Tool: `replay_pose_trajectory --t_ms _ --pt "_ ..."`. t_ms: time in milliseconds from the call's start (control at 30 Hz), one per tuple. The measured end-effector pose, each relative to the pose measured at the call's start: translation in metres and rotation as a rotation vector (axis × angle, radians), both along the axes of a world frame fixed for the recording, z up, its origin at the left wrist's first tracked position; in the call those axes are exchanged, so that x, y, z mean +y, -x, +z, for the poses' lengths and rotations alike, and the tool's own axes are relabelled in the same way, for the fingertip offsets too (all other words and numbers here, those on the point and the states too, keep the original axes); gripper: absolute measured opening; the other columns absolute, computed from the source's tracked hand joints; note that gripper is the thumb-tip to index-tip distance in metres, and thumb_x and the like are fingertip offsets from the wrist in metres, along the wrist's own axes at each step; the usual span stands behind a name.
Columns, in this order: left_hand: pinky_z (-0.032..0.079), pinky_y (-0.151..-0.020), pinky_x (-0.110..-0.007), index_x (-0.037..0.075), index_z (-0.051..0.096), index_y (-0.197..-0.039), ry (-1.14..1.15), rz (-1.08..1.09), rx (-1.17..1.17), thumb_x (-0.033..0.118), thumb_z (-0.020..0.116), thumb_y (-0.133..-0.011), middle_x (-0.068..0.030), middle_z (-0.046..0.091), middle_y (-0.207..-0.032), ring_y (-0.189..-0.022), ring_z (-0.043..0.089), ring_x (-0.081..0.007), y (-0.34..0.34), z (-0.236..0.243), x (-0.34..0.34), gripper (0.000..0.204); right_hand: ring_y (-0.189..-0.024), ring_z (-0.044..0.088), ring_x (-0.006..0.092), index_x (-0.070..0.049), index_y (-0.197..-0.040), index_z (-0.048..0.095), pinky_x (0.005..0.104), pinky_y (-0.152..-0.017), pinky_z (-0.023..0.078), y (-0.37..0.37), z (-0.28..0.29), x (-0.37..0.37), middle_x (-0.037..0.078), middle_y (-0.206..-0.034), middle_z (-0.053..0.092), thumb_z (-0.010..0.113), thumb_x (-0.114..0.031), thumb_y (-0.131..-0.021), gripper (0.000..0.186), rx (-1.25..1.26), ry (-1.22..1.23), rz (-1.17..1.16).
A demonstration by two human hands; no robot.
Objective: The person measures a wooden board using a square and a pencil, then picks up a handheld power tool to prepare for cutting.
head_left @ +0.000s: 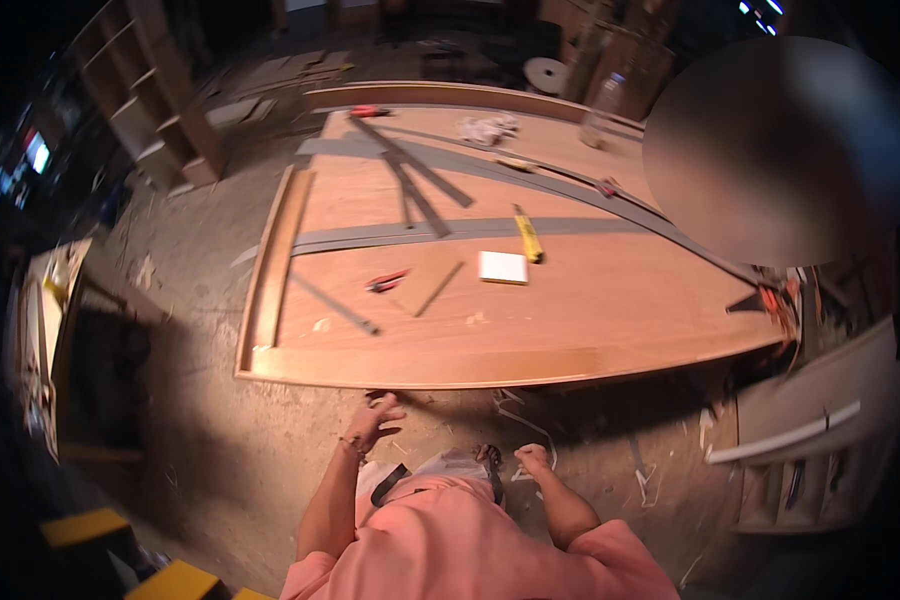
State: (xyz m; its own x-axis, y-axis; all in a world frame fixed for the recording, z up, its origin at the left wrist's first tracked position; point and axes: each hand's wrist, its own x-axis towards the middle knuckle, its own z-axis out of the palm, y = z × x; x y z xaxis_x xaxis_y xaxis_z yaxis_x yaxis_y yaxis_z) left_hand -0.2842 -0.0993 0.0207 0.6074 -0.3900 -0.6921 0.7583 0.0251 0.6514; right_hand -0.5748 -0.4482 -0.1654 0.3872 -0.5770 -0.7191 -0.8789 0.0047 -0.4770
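My left hand (375, 418) hangs just in front of the table's near edge, fingers apart and holding nothing. To the right, my right hand (532, 458) is held low near my body with its fingers curled in; nothing shows in it. Before me is a large wooden panel (570, 320) with raised wooden edging. On it rest a white square block or pad (503, 267), a yellow tube-shaped tool (528, 236), red-handled pliers (386, 282) and a thin brown square piece (428, 284). Several grey strips (420, 234) lie across the panel, some crossing each other.
A red tool (370, 111), crumpled white material (488, 128) and a clear bottle (598, 122) are toward the far side. Orange-handled tools (776, 304) sit at the right corner. A shelf unit (150, 100) stands far left, a workbench (55, 330) nearer left. A blurred patch covers the upper right.
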Motion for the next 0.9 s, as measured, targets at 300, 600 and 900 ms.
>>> replay_pose_trajectory --t_ms 300,600,900 --pt "0.057 -0.096 -0.043 0.0 0.063 -0.132 -0.645 -0.151 -0.086 0.04 0.092 -0.079 -0.0229 0.073 -0.118 -0.111 0.071 -0.0319 0.105 -0.16 0.303 0.073 -0.062 0.07 0.015 -0.005 -0.092 0.079 0.0304 -0.058 0.058 -0.168 0.051 0.209 0.007 -0.079 0.076 0.071 -0.005 -0.087 0.01 -0.023 0.012 0.387" --pt "0.057 -0.088 -0.041 -0.001 0.066 -0.127 -1.038 0.69 0.249 0.027 0.087 -0.084 -0.0191 0.076 -0.11 -0.1 0.073 -0.032 0.207 -0.185 0.558 0.056 -0.084 0.078 0.0315 0.002 -0.098 0.076 0.0441 -0.078 0.059 -0.269 0.023 0.327 0.025 -0.086 0.076 0.07 -0.033 -0.09 0.036 0.105 0.17 1.374" --pt "0.057 -0.067 -0.042 0.009 0.064 -0.133 -0.551 0.862 0.566 0.038 0.082 -0.09 -0.0092 0.076 -0.108 -0.089 0.074 -0.0226 0.14 -0.177 0.574 0.055 -0.068 0.072 0.0287 -0.001 -0.095 0.078 0.0431 -0.061 0.055 -0.4 -0.04 0.482 0.02 -0.078 0.073 0.065 -0.03 -0.094 0.032 0.233 0.084 1.318"
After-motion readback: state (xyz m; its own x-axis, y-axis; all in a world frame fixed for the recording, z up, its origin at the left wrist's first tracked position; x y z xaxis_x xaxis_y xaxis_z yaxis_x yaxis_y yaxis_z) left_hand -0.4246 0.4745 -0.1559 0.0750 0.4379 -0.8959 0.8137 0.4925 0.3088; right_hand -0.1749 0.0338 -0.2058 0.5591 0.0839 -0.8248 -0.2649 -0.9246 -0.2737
